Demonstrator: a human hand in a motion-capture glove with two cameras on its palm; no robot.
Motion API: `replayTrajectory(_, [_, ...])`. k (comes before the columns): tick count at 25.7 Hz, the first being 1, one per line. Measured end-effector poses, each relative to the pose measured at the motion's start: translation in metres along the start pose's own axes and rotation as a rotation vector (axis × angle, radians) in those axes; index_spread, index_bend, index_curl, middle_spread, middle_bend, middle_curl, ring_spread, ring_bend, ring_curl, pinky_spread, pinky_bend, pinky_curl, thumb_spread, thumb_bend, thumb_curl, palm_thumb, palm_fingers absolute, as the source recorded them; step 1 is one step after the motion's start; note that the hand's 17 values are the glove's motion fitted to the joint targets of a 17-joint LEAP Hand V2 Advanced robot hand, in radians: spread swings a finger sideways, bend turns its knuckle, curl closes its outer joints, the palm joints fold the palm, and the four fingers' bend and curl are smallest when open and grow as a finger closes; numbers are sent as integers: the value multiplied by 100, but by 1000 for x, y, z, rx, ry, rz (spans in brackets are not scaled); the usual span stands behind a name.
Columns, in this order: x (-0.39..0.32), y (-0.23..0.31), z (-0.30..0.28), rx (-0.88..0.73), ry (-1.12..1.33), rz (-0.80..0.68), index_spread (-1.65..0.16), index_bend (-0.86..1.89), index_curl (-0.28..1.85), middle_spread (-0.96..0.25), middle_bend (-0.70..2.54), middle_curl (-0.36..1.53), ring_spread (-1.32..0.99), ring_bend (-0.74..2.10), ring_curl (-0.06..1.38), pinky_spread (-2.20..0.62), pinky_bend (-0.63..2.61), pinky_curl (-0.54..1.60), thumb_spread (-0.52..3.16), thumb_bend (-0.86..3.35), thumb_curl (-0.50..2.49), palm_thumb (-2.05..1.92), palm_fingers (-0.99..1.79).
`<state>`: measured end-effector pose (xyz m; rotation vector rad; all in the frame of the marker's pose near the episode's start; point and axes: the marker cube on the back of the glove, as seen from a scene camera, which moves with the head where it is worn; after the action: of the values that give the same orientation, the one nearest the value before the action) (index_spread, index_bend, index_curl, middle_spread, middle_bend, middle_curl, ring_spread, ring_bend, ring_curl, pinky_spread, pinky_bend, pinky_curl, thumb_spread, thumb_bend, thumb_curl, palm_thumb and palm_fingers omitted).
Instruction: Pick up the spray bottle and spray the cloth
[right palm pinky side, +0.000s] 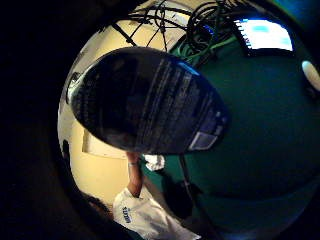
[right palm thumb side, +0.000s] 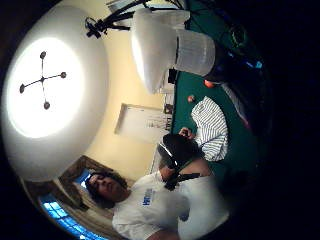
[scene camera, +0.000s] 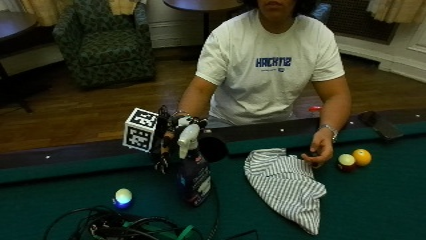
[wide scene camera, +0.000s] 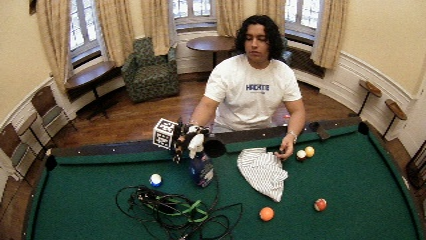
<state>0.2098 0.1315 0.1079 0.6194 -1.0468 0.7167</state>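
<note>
Bottle (scene camera: 194, 177) is standing upright on the green surface (scene camera: 373, 200), just beside the striped cloth (scene camera: 286, 185). Right hand (scene camera: 174, 135) is curling round its white sprayer neck. Dark plastic body probably feels rigid, a bit slick, liquid-heavy, so gripping at the neck makes sense.

Right hand (scene camera: 174, 136) — gloved in black, raised at chest height ahead of me, fingers curled round the spray bottle's (scene camera: 194, 175) neck, forearm angled down from the elbow. Left hand (scene camera: 318, 151) — bare, wrist bent, fingers loosely curled, resting at the edge of the cloth (scene camera: 285, 185). Both arms reach forward over the bench (scene camera: 373, 200).
</note>
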Motion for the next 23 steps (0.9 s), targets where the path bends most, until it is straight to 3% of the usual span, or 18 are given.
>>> replayTrajectory(13, [-6, -22, 19, -26, -15, 11, -45, 31, 29, -1, 43, 37, 9, 44, 29, 24, 9, 21, 92, -4, 40, 58, 11])
replayTrajectory(23, [-14, -31, 22, -61, -42, 11, -38, 28, 33, -11, 62, 42, 0, 59, 34, 24, 3, 10, 92, -3, 38, 57, 35])
